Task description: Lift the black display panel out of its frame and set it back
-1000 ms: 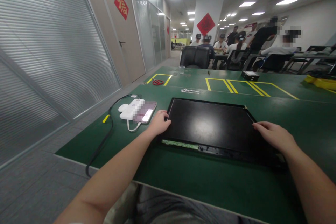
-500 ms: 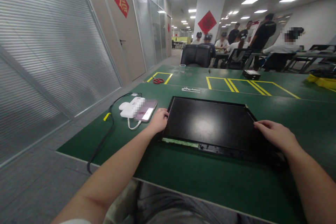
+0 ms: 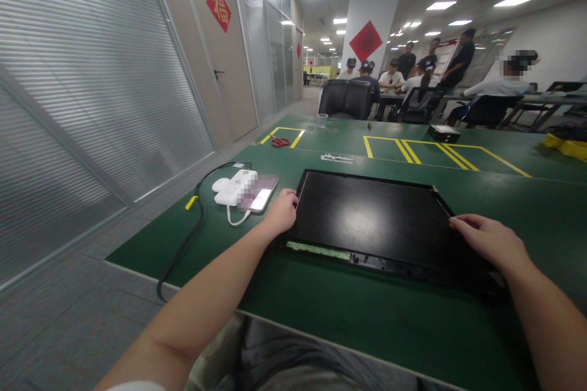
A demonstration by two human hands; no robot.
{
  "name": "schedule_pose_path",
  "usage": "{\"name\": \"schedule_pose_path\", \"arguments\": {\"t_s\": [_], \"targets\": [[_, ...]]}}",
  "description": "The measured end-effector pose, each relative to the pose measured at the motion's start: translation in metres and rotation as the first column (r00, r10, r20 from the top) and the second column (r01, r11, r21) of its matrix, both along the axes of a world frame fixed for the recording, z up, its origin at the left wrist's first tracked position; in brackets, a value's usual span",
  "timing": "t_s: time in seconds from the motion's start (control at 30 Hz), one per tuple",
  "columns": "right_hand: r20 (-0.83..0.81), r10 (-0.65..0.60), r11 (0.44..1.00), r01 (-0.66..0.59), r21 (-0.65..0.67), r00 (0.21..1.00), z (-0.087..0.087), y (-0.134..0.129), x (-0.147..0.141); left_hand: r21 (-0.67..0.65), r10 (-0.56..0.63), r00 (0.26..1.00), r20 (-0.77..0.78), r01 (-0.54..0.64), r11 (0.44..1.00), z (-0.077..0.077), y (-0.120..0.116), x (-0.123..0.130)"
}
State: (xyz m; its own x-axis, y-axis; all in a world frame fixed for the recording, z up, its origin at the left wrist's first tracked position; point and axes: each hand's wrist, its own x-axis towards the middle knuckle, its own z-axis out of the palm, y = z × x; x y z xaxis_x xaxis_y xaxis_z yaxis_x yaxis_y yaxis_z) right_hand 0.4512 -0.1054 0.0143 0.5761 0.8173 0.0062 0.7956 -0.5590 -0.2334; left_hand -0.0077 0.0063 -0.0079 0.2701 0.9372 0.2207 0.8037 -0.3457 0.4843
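Observation:
A black display panel [image 3: 367, 208] in a thin dark frame lies on the green table. Along its near edge runs a narrow green circuit board strip [image 3: 318, 250]. My left hand [image 3: 282, 214] is closed on the panel's left edge, fingertips partly hidden at the rim. At the opposite side, my right hand [image 3: 488, 238] pinches the right edge between thumb and fingers. Close to the left hand sit a phone [image 3: 263, 193] and a white device [image 3: 229, 189] joined by a short white cable [image 3: 236, 220].
Red-handled scissors [image 3: 280, 142], small white strips [image 3: 337, 159], a clear cup [image 3: 322, 120] and a dark box [image 3: 443, 132] stand farther back. A black cable [image 3: 188, 244] hangs over the table's left edge. Several people sit or stand beyond a black chair [image 3: 346, 98].
The whole view has shifted slightly to one side. Both hands stay at the same edges of the panel, with no clear movement of it on the table.

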Motion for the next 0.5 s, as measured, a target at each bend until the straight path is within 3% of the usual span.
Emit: {"name": "schedule_pose_path", "arguments": {"t_s": [0.3,0.5], "targets": [[0.002,-0.002,0.999,0.002,-0.039,1.0,0.009,-0.004,-0.011,0.039,-0.043,0.999,-0.016,0.044,0.998,-0.007,0.003,-0.001],[-0.003,0.016,1.0,-0.016,0.01,1.0,-0.001,-0.002,0.001,0.059,-0.081,0.996,0.027,0.079,0.995,-0.003,0.0,-0.003]]}}
